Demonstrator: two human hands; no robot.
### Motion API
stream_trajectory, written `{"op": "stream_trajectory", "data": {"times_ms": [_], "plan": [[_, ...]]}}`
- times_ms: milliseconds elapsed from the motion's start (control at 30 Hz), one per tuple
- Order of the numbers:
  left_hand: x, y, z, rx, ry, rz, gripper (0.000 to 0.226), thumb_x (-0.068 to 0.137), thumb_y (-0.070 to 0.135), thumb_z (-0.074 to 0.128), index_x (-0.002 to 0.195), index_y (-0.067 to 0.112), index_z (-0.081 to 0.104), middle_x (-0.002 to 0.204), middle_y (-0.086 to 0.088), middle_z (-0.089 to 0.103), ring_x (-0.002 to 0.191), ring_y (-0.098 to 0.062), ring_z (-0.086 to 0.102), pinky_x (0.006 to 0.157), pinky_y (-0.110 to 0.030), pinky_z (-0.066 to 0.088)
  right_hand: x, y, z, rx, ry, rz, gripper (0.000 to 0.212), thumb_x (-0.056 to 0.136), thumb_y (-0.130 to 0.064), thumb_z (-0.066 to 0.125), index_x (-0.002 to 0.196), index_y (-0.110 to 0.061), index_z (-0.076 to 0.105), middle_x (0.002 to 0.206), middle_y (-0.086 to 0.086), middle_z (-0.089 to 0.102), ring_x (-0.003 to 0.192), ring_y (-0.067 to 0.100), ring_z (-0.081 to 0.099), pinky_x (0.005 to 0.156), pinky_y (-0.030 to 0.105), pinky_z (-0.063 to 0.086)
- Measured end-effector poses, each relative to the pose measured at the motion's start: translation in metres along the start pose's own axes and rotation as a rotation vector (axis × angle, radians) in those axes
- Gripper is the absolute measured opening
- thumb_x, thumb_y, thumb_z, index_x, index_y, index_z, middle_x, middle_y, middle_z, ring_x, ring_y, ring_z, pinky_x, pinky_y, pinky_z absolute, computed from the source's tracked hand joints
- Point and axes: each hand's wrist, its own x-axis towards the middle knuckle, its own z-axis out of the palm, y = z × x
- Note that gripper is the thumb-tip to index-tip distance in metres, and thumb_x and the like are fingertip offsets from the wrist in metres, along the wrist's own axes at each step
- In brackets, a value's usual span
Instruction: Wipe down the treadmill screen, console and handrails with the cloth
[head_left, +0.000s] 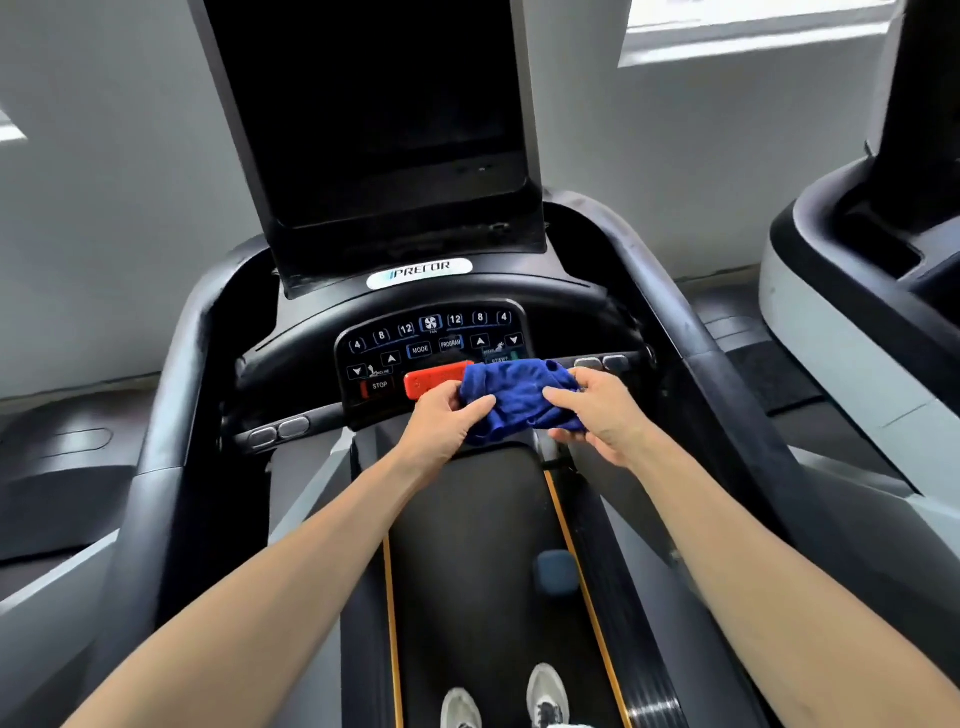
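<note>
Second exercise machine (852, 322) at right, grey and black, bright window (748, 31) above it, pale wall (114, 182) behind, pair of grey-white shoes (509, 699) on the belt (467, 545), small blue object (556, 571) lying ahead of the right shoe

Both forearms bare to the frame edge, no sleeves, watch or rings visible on left hand (441, 421) or right hand (602, 415). Feet at bottom edge in light grey-white trainers (545, 693) with darker grey panels. A bit of white fabric shows just beside the right shoe.
</note>
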Motion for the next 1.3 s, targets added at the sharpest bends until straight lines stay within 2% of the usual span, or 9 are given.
{"op": "stream_trajectory", "data": {"times_ms": [300,433,633,733,800,900,1000,1100,1300], "plan": [[0.026,-0.123,0.067,0.163,-0.160,-0.238,0.016,0.093,0.023,0.072,0.107,0.014,0.070,0.102,-0.002,0.077,0.094,-0.016,0.074,0.083,-0.031,0.059,0.035,0.148,-0.049,0.008,0.122,0.281,0.009,0.095,-0.013,0.065,0.100,-0.007,0.070,0.100,0.014,0.075,0.087,0.027,0.075,0.072,0.041,0.063],[0.048,-0.225,0.110,0.183,-0.222,-0.342,0.016,0.090,0.021,0.073,0.104,0.015,0.070,0.100,-0.003,0.077,0.095,-0.020,0.074,0.088,-0.042,0.059,0.064,0.263,-0.068,0.087,0.252,0.436,0.009,0.096,-0.013,0.063,0.101,-0.008,0.069,0.103,0.013,0.073,0.085,0.027,0.075,0.076,0.046,0.063],[0.082,-0.413,0.179,0.274,-0.251,-0.507,0.013,0.093,0.015,0.070,0.106,0.014,0.066,0.102,-0.004,0.072,0.094,-0.020,0.069,0.078,-0.031,0.056,0.127,0.442,-0.090,0.146,0.388,0.626,0.017,0.094,-0.004,0.063,0.093,-0.020,0.060,0.099,0.005,0.060,0.097,0.031,0.063,0.085,0.053,0.059],[0.105,-0.502,0.209,0.258,-0.228,-0.561,0.018,0.094,0.009,0.068,0.111,0.007,0.064,0.107,-0.010,0.071,0.092,-0.021,0.068,0.073,-0.026,0.058,0.163,0.525,-0.103,0.106,0.326,0.648,0.009,0.097,-0.010,0.059,0.101,-0.018,0.061,0.104,0.008,0.064,0.098,0.028,0.065,0.084,0.047,0.060],[0.119,-0.551,0.227,0.233,-0.203,-0.609,0.015,0.096,0.010,0.066,0.109,0.013,0.060,0.103,-0.006,0.069,0.093,-0.020,0.067,0.070,-0.021,0.056,0.188,0.578,-0.113,0.069,0.302,0.649,0.010,0.098,-0.013,0.059,0.107,-0.017,0.062,0.112,0.010,0.065,0.103,0.028,0.066,0.082,0.044,0.061],[0.140,-0.615,0.253,0.231,-0.172,-0.654,0.012,0.097,0.014,0.065,0.106,0.019,0.059,0.100,-0.001,0.066,0.096,-0.019,0.066,0.081,-0.030,0.056,0.226,0.644,-0.125,-0.014,0.314,0.679,0.009,0.097,-0.015,0.061,0.100,-0.023,0.060,0.118,0.009,0.061,0.108,0.029,0.063,0.079,0.044,0.060],[0.156,-0.670,0.269,0.221,-0.149,-0.651,0.008,0.097,0.012,0.064,0.101,0.018,0.061,0.100,0.000,0.065,0.088,-0.010,0.062,0.072,-0.023,0.053,0.261,0.695,-0.134,-0.144,0.266,0.657,0.020,0.097,-0.021,0.061,0.116,-0.019,0.060,0.122,0.008,0.059,0.112,0.028,0.059,0.092,0.048,0.055],[0.170,-0.706,0.277,0.193,-0.132,-0.661,0.010,0.098,0.011,0.063,0.100,0.021,0.063,0.108,-0.004,0.068,0.095,-0.013,0.065,0.081,-0.029,0.057,0.285,0.722,-0.138,-0.254,0.262,0.636,0.016,0.096,-0.023,0.060,0.112,-0.019,0.061,0.113,0.005,0.059,0.106,0.023,0.060,0.098,0.048,0.052],[0.186,-0.738,0.280,0.231,-0.112,-0.687,0.020,0.094,0.017,0.068,0.114,0.016,0.064,0.108,-0.001,0.068,0.101,-0.018,0.067,0.092,-0.043,0.059,0.301,0.747,-0.142,-0.540,0.252,0.550,0.015,0.096,-0.023,0.057,0.108,-0.016,0.063,0.100,0.004,0.063,0.092,0.020,0.063,0.088,0.045,0.055]]}}
